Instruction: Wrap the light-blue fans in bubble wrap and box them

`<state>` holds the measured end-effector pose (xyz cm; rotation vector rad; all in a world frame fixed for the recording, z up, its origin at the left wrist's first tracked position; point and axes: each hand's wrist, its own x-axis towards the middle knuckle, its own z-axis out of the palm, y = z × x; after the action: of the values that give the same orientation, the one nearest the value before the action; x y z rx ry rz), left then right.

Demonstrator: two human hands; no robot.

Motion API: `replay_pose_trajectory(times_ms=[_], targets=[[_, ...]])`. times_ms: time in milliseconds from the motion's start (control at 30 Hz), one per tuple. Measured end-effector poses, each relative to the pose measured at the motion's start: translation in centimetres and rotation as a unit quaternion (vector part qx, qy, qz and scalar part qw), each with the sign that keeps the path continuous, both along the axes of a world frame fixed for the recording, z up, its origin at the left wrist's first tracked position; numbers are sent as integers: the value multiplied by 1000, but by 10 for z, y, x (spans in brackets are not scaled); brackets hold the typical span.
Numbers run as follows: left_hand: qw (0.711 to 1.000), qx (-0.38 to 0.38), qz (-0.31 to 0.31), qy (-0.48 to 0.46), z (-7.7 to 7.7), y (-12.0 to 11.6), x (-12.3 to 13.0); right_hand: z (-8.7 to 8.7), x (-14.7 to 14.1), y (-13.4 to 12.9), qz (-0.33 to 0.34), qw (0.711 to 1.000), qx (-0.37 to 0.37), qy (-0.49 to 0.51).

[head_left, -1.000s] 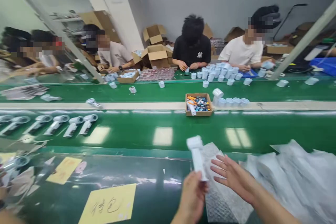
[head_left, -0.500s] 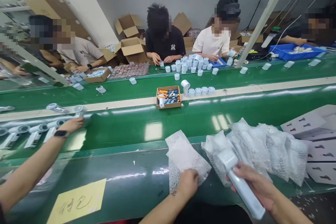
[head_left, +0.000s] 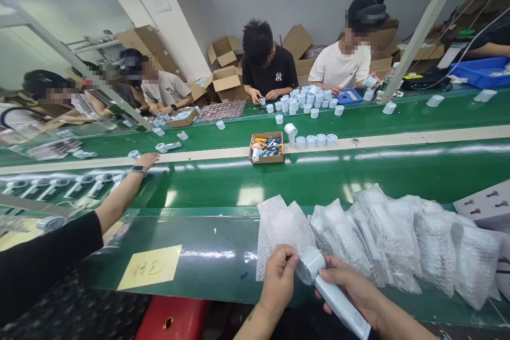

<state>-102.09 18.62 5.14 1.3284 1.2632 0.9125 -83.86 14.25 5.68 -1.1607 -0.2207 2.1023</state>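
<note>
My right hand (head_left: 346,287) is wrapped round the handle of a pale blue hair dryer (head_left: 338,303), its round head turned up and to the left. Close beside that head, my left hand (head_left: 281,273) is pinched closed at the near edge of a bubble-wrap bag (head_left: 285,223); its fingertips partly hide the grip. The bag lies flat on the green bench, with at least one more sheet or bag beneath it. Just right of it, several wrapped hair dryers (head_left: 382,234) lie in a row in bubble wrap.
A yellow paper (head_left: 149,267) with handwriting lies on the bench (head_left: 207,244). Beyond runs a green conveyor with a small parts box (head_left: 266,158) and several white cups (head_left: 311,141). A co-worker's arm (head_left: 123,191) reaches in from the left. Printed boxes (head_left: 486,202) stand right; a red stool (head_left: 171,319) below.
The hair dryer has moved left, its head now next to my left hand. My left hand has drawn back to the bag's near edge. The co-worker's arm reaches farther across the conveyor.
</note>
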Motion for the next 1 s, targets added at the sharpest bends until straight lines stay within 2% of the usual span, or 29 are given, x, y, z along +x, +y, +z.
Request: replay_pose_trajectory(times_ms=[67,133,300,400,467,500,533,567,633,667,733,767,800,867,900,933,1000], targets=[[987,130,-53,76,4,-8,-7,5,-1,0,-13,1000,3,-8],[967,209,-78,122,5,-16,-14,10,-4,2,-37,999,-1,-23],[929,307,-135,155,19,-17,-6,15,-19,3,-73,995,-32,-64],[873,402,-214,176,31,-7,5,10,-29,1,-107,992,-19,-59],[840,431,-268,190,35,-3,2,7,-32,-1,-129,990,-35,-39],[841,419,-284,189,35,-3,-3,6,-32,-3,-126,990,-47,-47],[862,381,-278,185,36,-4,-9,7,-31,-6,-111,990,-51,-75],[898,316,-250,176,36,-6,-16,9,-28,-8,-89,988,-37,-121],[967,128,-174,133,41,-10,-27,20,-19,-13,-15,972,34,-231],[984,28,-151,95,46,-12,-31,30,-14,-15,19,959,76,-272],[979,-120,-163,-2,59,-14,-36,56,-3,-14,69,933,153,-317],[970,-157,-176,-50,67,-13,-38,71,1,-11,90,920,183,-334],[965,-173,-178,-87,76,-10,-41,86,5,-8,107,907,206,-351],[968,-151,-163,-115,91,-1,-47,112,7,-2,126,890,246,-363],[974,-117,-157,-112,98,4,-52,121,5,0,114,896,255,-345],[980,-75,-158,-99,102,10,-55,127,2,1,85,914,252,-305],[982,16,-183,-49,104,21,-58,130,-11,2,7,953,230,-199]])
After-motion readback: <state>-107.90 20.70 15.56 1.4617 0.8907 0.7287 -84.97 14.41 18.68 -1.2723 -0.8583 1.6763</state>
